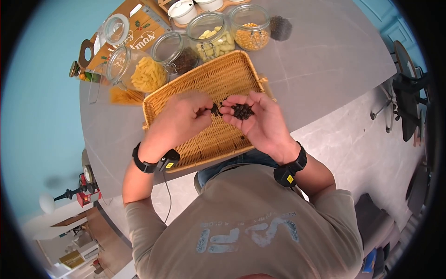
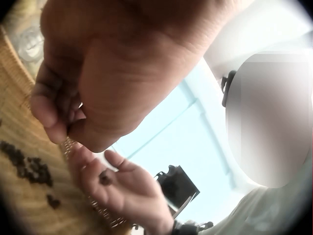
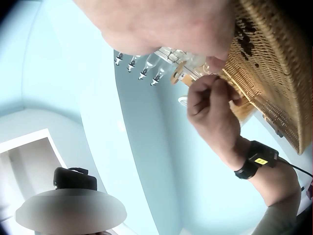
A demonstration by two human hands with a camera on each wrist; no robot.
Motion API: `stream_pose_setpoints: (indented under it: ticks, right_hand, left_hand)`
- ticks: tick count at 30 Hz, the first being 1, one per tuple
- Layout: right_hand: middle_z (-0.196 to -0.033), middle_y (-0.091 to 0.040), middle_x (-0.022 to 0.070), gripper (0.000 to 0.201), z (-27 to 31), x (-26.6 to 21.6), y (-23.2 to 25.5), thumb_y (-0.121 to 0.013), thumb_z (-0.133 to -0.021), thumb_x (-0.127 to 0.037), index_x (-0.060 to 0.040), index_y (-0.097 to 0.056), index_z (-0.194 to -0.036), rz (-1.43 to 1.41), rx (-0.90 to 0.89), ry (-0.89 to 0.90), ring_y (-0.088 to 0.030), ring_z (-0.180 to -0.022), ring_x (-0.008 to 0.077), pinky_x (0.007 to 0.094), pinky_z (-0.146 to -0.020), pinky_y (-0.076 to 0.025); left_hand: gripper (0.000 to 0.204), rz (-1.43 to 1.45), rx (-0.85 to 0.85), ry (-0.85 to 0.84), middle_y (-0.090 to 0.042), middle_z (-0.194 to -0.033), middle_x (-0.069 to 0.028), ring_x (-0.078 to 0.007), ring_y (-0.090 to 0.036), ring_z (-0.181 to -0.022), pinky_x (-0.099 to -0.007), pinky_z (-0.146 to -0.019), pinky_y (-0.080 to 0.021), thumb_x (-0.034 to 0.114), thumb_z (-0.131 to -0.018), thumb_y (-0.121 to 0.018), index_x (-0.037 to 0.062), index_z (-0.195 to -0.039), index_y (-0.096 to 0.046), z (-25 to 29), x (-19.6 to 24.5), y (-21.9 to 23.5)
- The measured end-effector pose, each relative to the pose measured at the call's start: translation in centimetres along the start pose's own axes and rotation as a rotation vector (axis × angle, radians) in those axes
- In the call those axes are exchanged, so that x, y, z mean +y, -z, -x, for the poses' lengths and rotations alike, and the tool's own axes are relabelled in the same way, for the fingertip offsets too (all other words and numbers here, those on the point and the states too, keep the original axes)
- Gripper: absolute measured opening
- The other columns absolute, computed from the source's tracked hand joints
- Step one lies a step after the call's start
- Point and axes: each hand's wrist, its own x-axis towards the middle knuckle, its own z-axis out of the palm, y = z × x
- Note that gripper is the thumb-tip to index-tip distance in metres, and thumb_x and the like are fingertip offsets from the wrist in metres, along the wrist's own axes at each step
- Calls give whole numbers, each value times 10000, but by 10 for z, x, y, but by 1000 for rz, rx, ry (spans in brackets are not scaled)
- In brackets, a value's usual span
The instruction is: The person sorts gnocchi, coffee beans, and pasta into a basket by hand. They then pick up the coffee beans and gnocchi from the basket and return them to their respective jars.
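Observation:
My right hand [image 1: 267, 123] is palm up over the wicker basket [image 1: 204, 156], a small heap of dark pieces [image 1: 242, 111] lying in its cupped palm. Facing it, my left hand [image 1: 179, 118] has its fingers curled and the thumb close to the index fingertip; whether a piece is between them is hidden. In the left wrist view, more dark pieces [image 2: 34, 169] lie scattered on the basket's woven bottom, below the left hand [image 2: 117, 73]. The right wrist view has the curled left hand [image 3: 215, 112] beside the basket [image 3: 274, 63].
Behind the basket stand open glass jars with pasta [image 1: 148, 74], dark contents [image 1: 183, 60], pale pieces [image 1: 216, 46] and orange kernels [image 1: 251, 38]. A dark heap [image 1: 280, 28] sits on the grey table [image 1: 334, 60] at the back right. White lidded pots [image 1: 182, 11] stand farther back.

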Motion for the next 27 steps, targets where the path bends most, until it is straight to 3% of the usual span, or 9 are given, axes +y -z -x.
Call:
stream_pose_setpoints:
  ticks: [1,7,13,19,24,27]
  right_hand:
    - [-1182,-693,177,414,-1,2,-1,-403,-1172,-265,60,-658,-1194,12,8,-11,-672,-1140,299,461,-1065,-565]
    - [-1162,-688,132,317,-1,12,-5,-410,-1152,-229,-1,-628,-1119,-68,0,-38,-674,-1119,264,454,-1035,-568]
    - [-1221,-711,172,410,9,-7,-2,-404,-1154,-254,61,-662,-1195,-17,-46,-14,-685,-1139,302,435,-1052,-564]
    - [-1302,-715,237,545,10,-33,8,-377,-1181,-325,124,-659,-1310,-89,-84,110,-690,-1215,351,463,-1106,-565]
    - [-1229,-709,195,515,14,-32,-5,-368,-1176,-317,93,-671,-1250,-46,-27,96,-676,-1159,318,465,-1082,-550]
    - [-1225,-706,197,521,13,-29,-2,-364,-1181,-325,93,-665,-1255,-42,-30,83,-673,-1161,319,461,-1086,-547]
  left_hand:
    - [178,43,25,10,-745,-937,-149,-356,-724,-881,-429,-775,-575,71,-894,-808,13,-1058,-773,1,5,6]
    - [236,39,11,-360,-777,-1095,-110,-309,-743,-930,-383,-806,-583,85,-930,-821,60,-1165,-814,-11,11,-9]
    - [182,106,77,-194,-744,-1062,-102,-324,-736,-943,-402,-802,-586,85,-939,-814,68,-1120,-813,-10,10,-5]
    - [118,-88,-116,-234,-734,-1055,-129,-365,-729,-943,-462,-781,-583,119,-955,-788,55,-1052,-769,-5,-6,-38]
    - [202,-89,-170,-92,-744,-1120,-184,-421,-736,-1007,-525,-859,-604,116,-955,-766,32,-1137,-737,-9,-18,-82]
    - [229,-68,-159,-83,-744,-1124,-209,-431,-739,-1018,-533,-875,-610,103,-955,-757,16,-1164,-727,-14,-20,-81]
